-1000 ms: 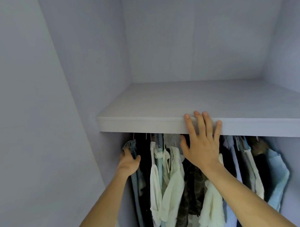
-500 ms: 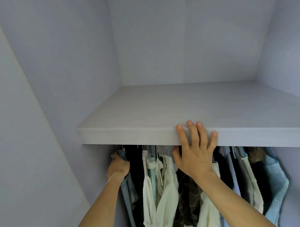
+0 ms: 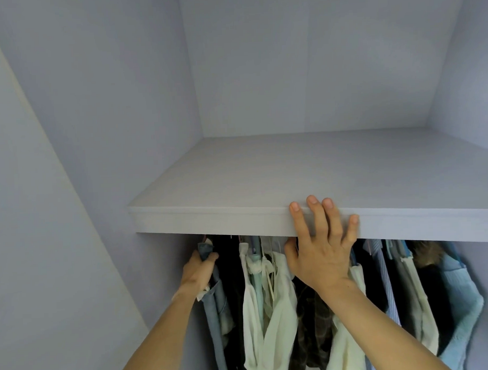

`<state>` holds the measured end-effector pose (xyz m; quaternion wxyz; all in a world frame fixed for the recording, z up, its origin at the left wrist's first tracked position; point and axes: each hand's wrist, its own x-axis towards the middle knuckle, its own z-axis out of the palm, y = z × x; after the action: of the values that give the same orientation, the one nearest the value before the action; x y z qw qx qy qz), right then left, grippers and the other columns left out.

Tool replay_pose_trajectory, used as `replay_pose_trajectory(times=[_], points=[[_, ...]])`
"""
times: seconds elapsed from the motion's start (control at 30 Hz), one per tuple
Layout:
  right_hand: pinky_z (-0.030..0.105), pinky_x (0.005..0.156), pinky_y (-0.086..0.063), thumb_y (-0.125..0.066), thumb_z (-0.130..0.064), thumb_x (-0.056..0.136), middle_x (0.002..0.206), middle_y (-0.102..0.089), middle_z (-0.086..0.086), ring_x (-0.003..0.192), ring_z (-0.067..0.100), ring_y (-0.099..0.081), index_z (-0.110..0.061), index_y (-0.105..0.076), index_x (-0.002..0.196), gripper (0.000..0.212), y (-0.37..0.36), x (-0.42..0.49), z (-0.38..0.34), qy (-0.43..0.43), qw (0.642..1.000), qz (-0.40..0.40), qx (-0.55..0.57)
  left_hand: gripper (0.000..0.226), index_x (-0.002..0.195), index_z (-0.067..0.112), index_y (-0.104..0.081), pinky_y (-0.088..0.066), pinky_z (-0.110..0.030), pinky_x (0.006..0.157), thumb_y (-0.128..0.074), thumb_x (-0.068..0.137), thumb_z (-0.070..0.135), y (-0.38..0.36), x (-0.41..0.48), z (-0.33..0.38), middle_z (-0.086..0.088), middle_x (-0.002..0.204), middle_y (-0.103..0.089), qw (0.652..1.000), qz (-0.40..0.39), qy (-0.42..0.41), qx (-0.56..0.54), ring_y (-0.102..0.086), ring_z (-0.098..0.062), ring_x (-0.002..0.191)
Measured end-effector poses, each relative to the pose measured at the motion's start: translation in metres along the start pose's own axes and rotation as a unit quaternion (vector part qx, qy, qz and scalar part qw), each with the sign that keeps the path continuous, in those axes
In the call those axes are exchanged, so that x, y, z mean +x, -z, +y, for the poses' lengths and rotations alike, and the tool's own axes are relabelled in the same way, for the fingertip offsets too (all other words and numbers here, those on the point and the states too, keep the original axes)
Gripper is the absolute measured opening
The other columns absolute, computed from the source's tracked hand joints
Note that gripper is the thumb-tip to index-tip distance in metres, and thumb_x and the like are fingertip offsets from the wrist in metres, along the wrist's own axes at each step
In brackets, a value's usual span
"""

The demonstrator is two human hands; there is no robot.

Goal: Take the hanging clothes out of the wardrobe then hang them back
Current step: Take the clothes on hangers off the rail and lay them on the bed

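Clothes [image 3: 277, 308] hang packed in the wardrobe [image 3: 105, 139] under its shelf [image 3: 211, 220], roughly a dozen pieces as far as the crush of cloth lets me count. The leftmost, a denim garment [image 3: 215, 310], is gripped near its top by the left hand [image 3: 197, 272], fingers curled round the fabric. Over the last second the view has tipped upward while both hands kept their places, so nothing looks lifted off yet and the taking-out is, I judge, only starting. One shelf, two hands: the right hand [image 3: 320, 254] lies with fingers spread over the shelf's front edge, thumb tucked beneath.
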<state>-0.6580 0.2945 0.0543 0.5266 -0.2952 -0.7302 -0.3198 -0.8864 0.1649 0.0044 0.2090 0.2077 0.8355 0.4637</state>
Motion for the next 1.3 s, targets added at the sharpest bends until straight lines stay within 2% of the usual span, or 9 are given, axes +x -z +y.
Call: replay_pose_trajectory(times=[0.33, 0.7, 0.8, 0.87, 1.0, 1.07, 1.17, 1.23, 1.3], points=[[0.055, 0.119, 0.006, -0.045, -0.033, 0.083, 0.159, -0.019, 0.008, 0.153, 0.025, 0.001, -0.026, -0.009, 0.159, 0.085, 0.006, 0.003, -0.001, -0.009, 0.999, -0.031, 0.0, 0.027, 0.114, 0.007, -0.059, -0.037, -0.027, 0.082, -0.05, 0.103, 0.029, 0.029, -0.022, 0.024, -0.008, 0.105, -0.06, 0.984, 0.149, -0.078, -0.058, -0.058, -0.03, 0.105], [0.06, 0.118, 0.01, -0.054, -0.032, 0.083, 0.165, 0.006, 0.015, 0.152, 0.034, 0.011, -0.017, -0.004, 0.159, 0.092, 0.042, 0.007, -0.011, -0.051, 0.984, -0.139, 0.102, 0.02, 0.106, 0.023, -0.06, -0.052, -0.038, 0.083, -0.051, 0.1, 0.04, 0.018, -0.142, -0.085, 0.008, 0.091, -0.068, 0.989, 0.127, -0.043, -0.057, -0.066, -0.017, 0.089], [0.059, 0.12, 0.001, -0.057, -0.032, 0.085, 0.163, -0.005, 0.022, 0.152, 0.039, 0.002, -0.01, -0.024, 0.156, 0.082, 0.063, -0.004, -0.022, -0.065, 0.958, -0.158, 0.231, 0.02, 0.11, 0.027, -0.06, -0.053, -0.021, 0.073, -0.053, 0.098, 0.042, 0.022, -0.187, -0.107, 0.01, 0.091, -0.07, 0.993, 0.097, -0.037, -0.048, -0.066, -0.001, 0.081], [0.052, 0.121, -0.016, -0.059, -0.033, 0.091, 0.163, -0.011, 0.017, 0.152, 0.034, -0.009, -0.009, -0.034, 0.151, 0.069, 0.08, -0.029, -0.044, -0.063, 0.901, -0.224, 0.367, 0.012, 0.1, 0.032, -0.059, -0.052, -0.022, 0.065, -0.055, 0.097, 0.043, 0.027, -0.224, -0.118, 0.011, 0.082, -0.069, 0.994, 0.105, -0.022, -0.027, -0.064, 0.002, 0.072], [0.036, 0.106, -0.044, -0.05, -0.061, 0.088, 0.157, -0.016, -0.017, 0.136, 0.013, -0.043, -0.023, -0.033, 0.15, 0.075, 0.119, -0.08, -0.1, -0.061, 0.664, -0.47, 0.578, 0.021, 0.082, 0.032, -0.055, -0.034, -0.019, 0.05, -0.054, 0.097, 0.047, 0.03, -0.316, -0.145, 0.018, 0.057, -0.055, 0.99, 0.131, 0.052, 0.008, -0.046, -0.005, 0.052], [0.028, 0.094, -0.048, -0.047, -0.066, 0.085, 0.149, -0.027, -0.018, 0.108, 0.005, -0.062, -0.027, -0.038, 0.147, 0.074, 0.137, -0.097, -0.127, 0.016, 0.593, -0.529, 0.607, 0.023, 0.078, 0.031, -0.054, -0.034, -0.019, 0.051, -0.055, 0.092, 0.049, 0.029, -0.367, -0.158, 0.021, 0.057, -0.054, 0.982, 0.168, 0.08, 0.018, -0.043, -0.002, 0.053], [0.025, 0.087, -0.048, -0.042, -0.069, 0.085, 0.129, -0.051, -0.023, 0.086, -0.003, -0.063, -0.038, -0.058, 0.118, 0.048, 0.186, -0.125, -0.164, 0.193, 0.48, -0.588, 0.621, 0.023, 0.08, 0.029, -0.054, -0.041, -0.029, 0.057, -0.053, 0.088, 0.05, 0.025, -0.447, -0.18, 0.013, 0.061, -0.054, 0.966, 0.222, 0.129, 0.02, -0.04, -0.005, 0.056], [0.034, 0.077, -0.051, -0.039, -0.066, 0.089, 0.103, -0.059, -0.018, 0.074, 0.005, -0.062, -0.034, -0.06, 0.09, 0.038, 0.227, -0.146, -0.18, 0.247, 0.433, -0.593, 0.632, 0.022, 0.083, 0.027, -0.056, -0.044, -0.03, 0.058, -0.056, 0.088, 0.049, 0.021, -0.503, -0.19, 0.008, 0.065, -0.056, 0.955, 0.245, 0.167, 0.015, -0.043, -0.008, 0.058], [0.037, 0.064, -0.047, -0.037, -0.055, 0.096, 0.078, -0.058, -0.009, 0.069, 0.014, -0.058, -0.028, -0.051, 0.071, 0.039, 0.269, -0.164, -0.192, 0.286, 0.438, -0.554, 0.648, 0.024, 0.086, 0.028, -0.057, -0.048, -0.034, 0.059, -0.056, 0.087, 0.052, 0.016, -0.554, -0.193, 0.007, 0.067, -0.058, 0.939, 0.27, 0.209, 0.034, -0.051, -0.014, 0.06]])
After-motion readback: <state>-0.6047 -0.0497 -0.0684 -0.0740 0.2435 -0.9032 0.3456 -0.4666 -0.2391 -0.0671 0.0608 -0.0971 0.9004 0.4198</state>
